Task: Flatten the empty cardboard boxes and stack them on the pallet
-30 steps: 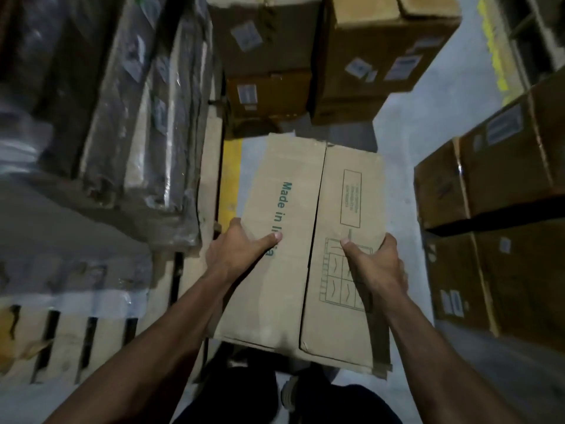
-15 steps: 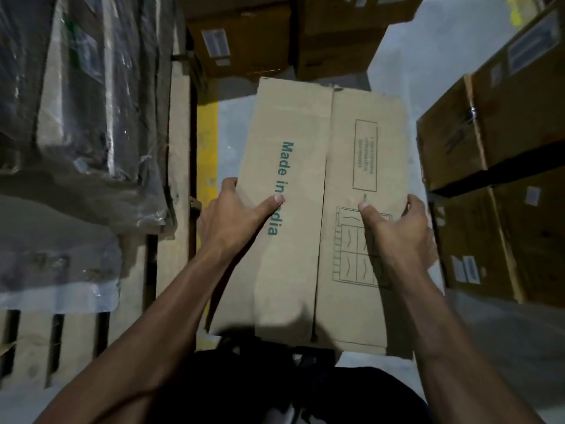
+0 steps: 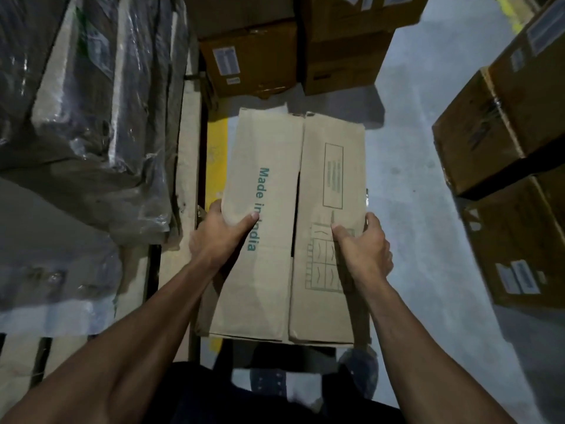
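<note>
The flattened cardboard box (image 3: 293, 228) sits in the middle of the frame, held out in front of the person above the grey floor (image 3: 428, 240), its top flaps meeting at a seam that runs down its length, "Made in India" printed on the left panel. The left hand (image 3: 218, 232) grips its left edge with the thumb laid over the print and the fingers tucked underneath; the right hand (image 3: 363, 247) grips the right edge the same way, thumb on the diagram panel and fingers curled round the side. To my eye the risk is in that seam: the two flaps are only butted, and a dark gap shows partway down, so if the box is not yet fully collapsed it could spring open or sag between the hands as it travels. The wooden pallet (image 3: 186, 179) lies at left of the frame, crowded by plastic-wrapped bundles (image 3: 91, 117), so a careless swing could catch a corner on them or leave the box hanging off the edge over the yellow floor line (image 3: 217, 154). Compared with half a second ago, the box appears lower and squarer in the frame, the stacked brown cartons (image 3: 253, 62) at the top show more, and both grips look unchanged.
</note>
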A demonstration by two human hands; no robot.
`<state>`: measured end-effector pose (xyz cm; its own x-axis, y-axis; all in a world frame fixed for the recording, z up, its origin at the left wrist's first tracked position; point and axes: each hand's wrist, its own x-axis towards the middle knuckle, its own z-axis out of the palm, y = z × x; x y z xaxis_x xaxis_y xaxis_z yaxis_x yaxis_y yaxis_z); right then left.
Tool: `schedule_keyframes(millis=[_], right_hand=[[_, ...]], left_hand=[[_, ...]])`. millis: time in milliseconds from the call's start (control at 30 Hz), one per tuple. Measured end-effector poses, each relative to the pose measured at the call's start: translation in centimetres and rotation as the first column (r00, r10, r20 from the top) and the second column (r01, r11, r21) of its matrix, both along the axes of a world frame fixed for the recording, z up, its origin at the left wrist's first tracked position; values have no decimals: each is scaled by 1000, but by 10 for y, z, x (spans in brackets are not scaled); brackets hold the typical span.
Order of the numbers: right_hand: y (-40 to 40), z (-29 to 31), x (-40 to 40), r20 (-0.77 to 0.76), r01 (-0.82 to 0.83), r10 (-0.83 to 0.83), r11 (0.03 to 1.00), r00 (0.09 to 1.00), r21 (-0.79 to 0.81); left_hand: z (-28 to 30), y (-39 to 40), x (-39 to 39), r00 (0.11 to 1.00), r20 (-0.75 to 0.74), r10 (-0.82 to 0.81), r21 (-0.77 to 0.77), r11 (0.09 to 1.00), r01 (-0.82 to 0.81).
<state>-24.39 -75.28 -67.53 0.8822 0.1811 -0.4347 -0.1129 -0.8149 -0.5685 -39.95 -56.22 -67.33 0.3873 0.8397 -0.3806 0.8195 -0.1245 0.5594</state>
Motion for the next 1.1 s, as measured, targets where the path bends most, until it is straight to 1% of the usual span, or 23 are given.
schedule_keyframes(millis=[100,200,333,400,467,533,600,667,733,833,967,1033,1100], right_hand=[[4,-12,-8,25,-36,35,999,999,29],[-1,-19,-17,26,-60,59,997,998,41],[-25,-21,-40,-58,-21,23,999,998,32],[-38,-19,-52,-82,-1,3,1000,997,29],[-47,-19,-58,-84,36,-37,999,996,-6],[-53,-18,-61,-73,91,-96,994,993,-62],[-60,-20,-64,-29,147,-150,985,988,-95],[-63,-27,-64,1,180,-180,979,984,-97],[-62,-31,-62,3,192,-192,978,981,-82],[-60,-30,-61,-18,202,-204,977,979,-68],[-64,-30,-58,-108,215,-217,976,970,-30],[-65,-29,-56,-144,222,-226,974,964,-41],[-66,-29,-58,-147,256,-256,967,956,-20]], left_hand=[[-32,4,-10,999,36,6,-48,999,-5],[-46,5,-12,988,153,32,-103,995,-16],[-47,3,-19,965,256,57,-231,973,4],[-46,-1,-26,957,285,56,-261,965,21],[-49,-4,-29,946,320,46,-288,956,51],[-58,-6,-26,945,328,18,-287,954,81],[-66,-4,-15,950,310,-28,-241,965,107],[-74,2,-3,958,282,-46,-214,971,109],[-78,9,4,965,254,-62,-219,968,120],[-83,11,3,970,244,-8,-308,948,85],[-70,-1,-1,957,279,85,-376,926,28],[-59,-4,-7,941,328,87,-444,893,72],[-49,-7,-16,926,376,44,-533,827,177]])
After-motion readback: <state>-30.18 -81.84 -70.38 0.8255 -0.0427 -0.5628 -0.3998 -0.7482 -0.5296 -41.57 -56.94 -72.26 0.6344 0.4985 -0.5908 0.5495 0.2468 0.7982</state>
